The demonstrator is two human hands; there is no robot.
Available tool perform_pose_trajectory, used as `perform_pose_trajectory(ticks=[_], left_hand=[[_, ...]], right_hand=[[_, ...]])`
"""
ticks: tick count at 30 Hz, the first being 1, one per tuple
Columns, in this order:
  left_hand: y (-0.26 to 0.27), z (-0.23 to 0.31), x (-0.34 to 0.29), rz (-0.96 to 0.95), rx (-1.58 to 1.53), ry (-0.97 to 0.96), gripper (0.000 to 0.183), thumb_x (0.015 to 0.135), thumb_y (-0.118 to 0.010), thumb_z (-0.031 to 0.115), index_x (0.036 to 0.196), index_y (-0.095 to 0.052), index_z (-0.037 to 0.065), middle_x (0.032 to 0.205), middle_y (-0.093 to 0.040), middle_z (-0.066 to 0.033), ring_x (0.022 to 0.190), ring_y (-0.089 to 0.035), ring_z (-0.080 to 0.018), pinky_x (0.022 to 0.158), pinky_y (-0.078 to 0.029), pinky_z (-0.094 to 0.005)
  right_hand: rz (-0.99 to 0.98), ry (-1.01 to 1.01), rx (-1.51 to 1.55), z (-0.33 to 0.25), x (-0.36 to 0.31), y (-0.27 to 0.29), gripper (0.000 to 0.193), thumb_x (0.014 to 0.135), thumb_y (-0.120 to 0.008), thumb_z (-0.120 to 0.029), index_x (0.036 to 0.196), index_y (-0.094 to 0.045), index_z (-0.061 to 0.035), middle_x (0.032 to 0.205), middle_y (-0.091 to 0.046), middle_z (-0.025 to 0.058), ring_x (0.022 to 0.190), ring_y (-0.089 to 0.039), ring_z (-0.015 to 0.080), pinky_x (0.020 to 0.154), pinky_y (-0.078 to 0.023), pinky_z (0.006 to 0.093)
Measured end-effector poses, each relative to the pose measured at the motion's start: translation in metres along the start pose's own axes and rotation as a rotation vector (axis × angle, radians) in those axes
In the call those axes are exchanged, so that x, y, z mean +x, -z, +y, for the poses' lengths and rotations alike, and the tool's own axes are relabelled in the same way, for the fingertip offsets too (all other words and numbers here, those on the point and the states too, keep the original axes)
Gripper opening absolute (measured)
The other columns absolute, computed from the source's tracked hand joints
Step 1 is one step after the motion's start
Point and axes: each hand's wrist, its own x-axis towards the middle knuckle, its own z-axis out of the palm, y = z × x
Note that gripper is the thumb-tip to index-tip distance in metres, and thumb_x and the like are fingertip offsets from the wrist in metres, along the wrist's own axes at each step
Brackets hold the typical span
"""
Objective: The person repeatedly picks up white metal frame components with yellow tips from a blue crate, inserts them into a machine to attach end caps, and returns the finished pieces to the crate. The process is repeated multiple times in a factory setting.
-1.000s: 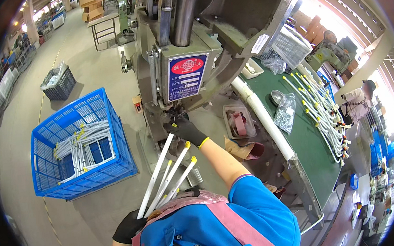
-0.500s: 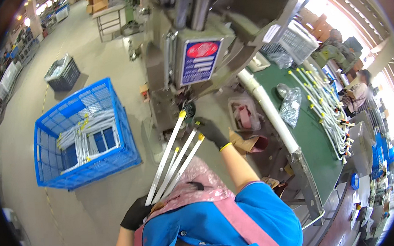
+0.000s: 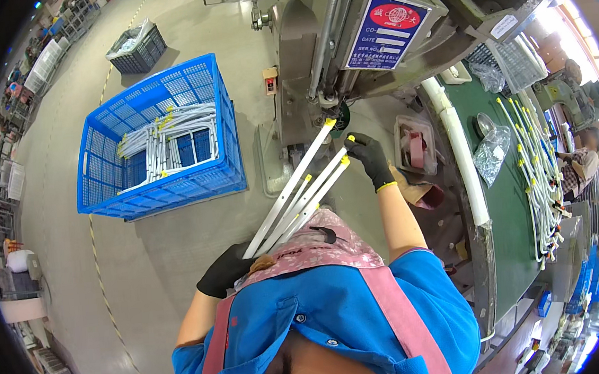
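Note:
Several white tubes (image 3: 293, 191) with yellow ends slant up across my front, their yellow tips spread apart. My left hand (image 3: 225, 271), in a black glove, is closed around their lower ends beside my apron. My right hand (image 3: 371, 162), also black-gloved, pinches one tube near its yellow tip (image 3: 350, 139). The longest tube reaches with its yellow tip (image 3: 329, 123) up to the lower head of a grey-green machine (image 3: 372, 39). I cannot tell whether that tip touches the machine.
On the left floor stands a blue crate (image 3: 231, 146) holding white tube frames, with a dark crate (image 3: 139, 58) behind it. At right a green-topped table (image 3: 508, 242) bears white tubes (image 3: 537, 184) and a plastic bag (image 3: 492, 156). A bin (image 3: 403, 153) sits under it. Another person (image 3: 579, 164) sits beyond.
The whole view has shifted, so crate, machine and table lie further right in it. My left hand still grips the tubes; my right hand stays at the yellow tips.

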Motion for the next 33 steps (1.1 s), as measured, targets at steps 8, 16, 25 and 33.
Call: perform_pose_trajectory(ticks=[8, 16, 25, 33], left_hand=[[0.000, -0.012, -0.004, 0.113, 0.104, -0.144, 0.023, 0.089, -0.056, 0.019, 0.097, -0.060, -0.002, 0.082, -0.064, -0.0065, 0.072, -0.057, -0.0098, 0.067, -0.046, -0.0247], [0.009, -0.030, -0.018, 0.118, 0.035, -0.106, 0.029, 0.088, -0.059, 0.017, 0.109, -0.058, -0.003, 0.091, -0.066, -0.0084, 0.082, -0.060, -0.0123, 0.077, -0.047, -0.0271], [0.008, -0.030, -0.015, 0.129, 0.096, -0.091, 0.036, 0.089, -0.059, 0.022, 0.117, -0.058, -0.001, 0.102, -0.065, -0.0093, 0.089, -0.059, -0.0136, 0.082, -0.046, -0.0282], [0.011, -0.015, -0.030, 0.076, 0.105, -0.140, 0.031, 0.089, -0.058, 0.015, 0.116, -0.060, 0.000, 0.104, -0.067, -0.0129, 0.093, -0.061, -0.0164, 0.086, -0.047, -0.0305]], right_hand=[[0.123, 0.188, -0.172, -0.046, 0.000, -0.018, 0.028, 0.080, -0.068, -0.013, 0.101, -0.064, 0.0051, 0.088, -0.064, 0.0051, 0.077, -0.060, 0.0125, 0.074, -0.050, 0.0249], [0.091, 0.417, -0.463, -0.116, -0.015, -0.053, 0.030, 0.078, -0.067, -0.022, 0.096, -0.067, 0.0018, 0.080, -0.068, 0.0131, 0.068, -0.062, 0.0176, 0.068, -0.048, 0.0317], [0.070, 0.365, -0.440, -0.101, 0.002, -0.062, 0.039, 0.081, -0.068, -0.019, 0.112, -0.062, 0.0032, 0.097, -0.069, 0.0128, 0.083, -0.065, 0.0142, 0.073, -0.050, 0.0272], [0.081, 0.305, -0.499, -0.086, 0.004, -0.062, 0.037, 0.082, -0.067, -0.021, 0.111, -0.063, 0.0015, 0.097, -0.069, 0.0109, 0.086, -0.063, 0.0148, 0.078, -0.049, 0.0291]])
